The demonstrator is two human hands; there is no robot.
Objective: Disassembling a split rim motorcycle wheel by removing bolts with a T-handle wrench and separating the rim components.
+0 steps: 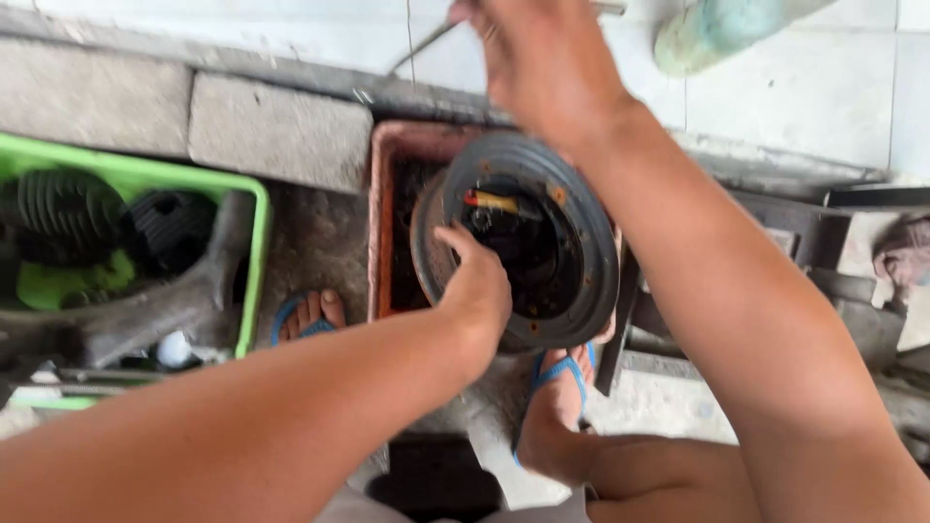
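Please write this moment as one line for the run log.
left hand: grips rim of round dark metal wheel part | right hand: raised above it, holds thin tool | under: reddish tray

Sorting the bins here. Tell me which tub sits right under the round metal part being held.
The reddish-brown tub, directly beneath the round metal part; the green tub sits off to the left, holding dark finned parts.
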